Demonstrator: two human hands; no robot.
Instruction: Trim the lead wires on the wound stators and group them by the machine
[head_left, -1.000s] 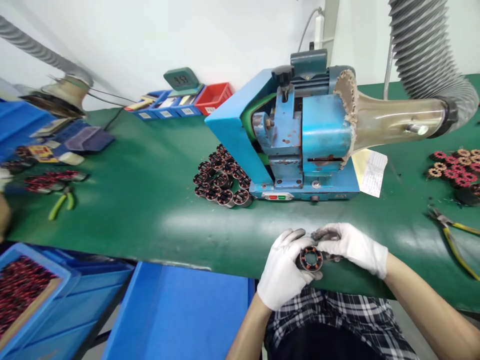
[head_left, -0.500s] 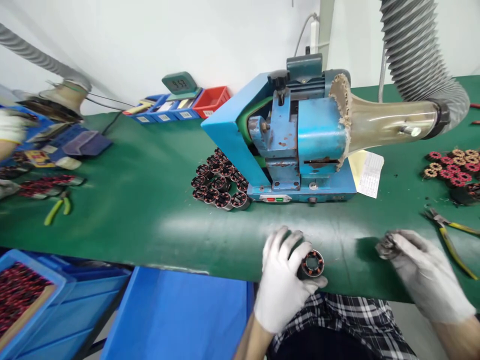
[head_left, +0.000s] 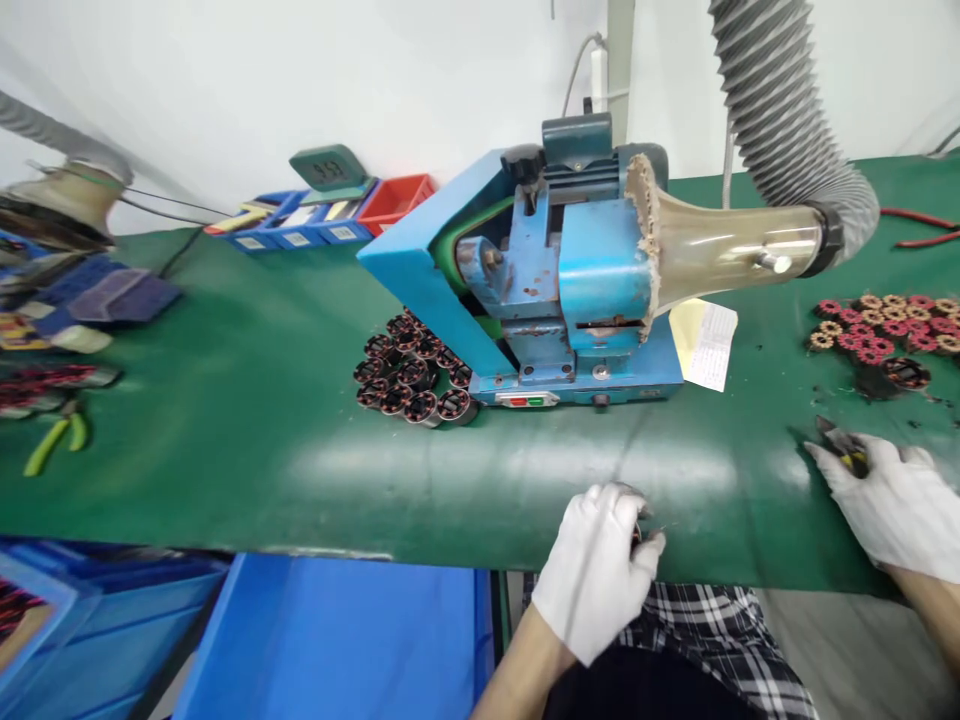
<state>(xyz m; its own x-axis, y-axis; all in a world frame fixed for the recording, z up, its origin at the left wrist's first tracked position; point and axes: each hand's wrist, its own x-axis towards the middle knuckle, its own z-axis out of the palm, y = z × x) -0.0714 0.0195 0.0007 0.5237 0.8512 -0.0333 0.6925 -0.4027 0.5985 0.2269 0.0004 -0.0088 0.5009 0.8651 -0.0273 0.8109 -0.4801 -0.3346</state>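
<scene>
One green bench (head_left: 262, 400) lines the wall (head_left: 435, 80); left fingers (head_left: 616, 505) clasp stator (head_left: 637, 537), right fingers (head_left: 879, 453) pliers (head_left: 843, 441).

two hands (head_left: 596, 570), one blue machine (head_left: 607, 265), two hoses (head_left: 772, 80), one red tray (head_left: 396, 198)

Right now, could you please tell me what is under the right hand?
Pliers are partly under the right hand. Their dark metal end and a bit of yellow show. The hand covers the rest, so the grip cannot be judged.

The head view looks down across the bench (head_left: 225, 430).
</scene>
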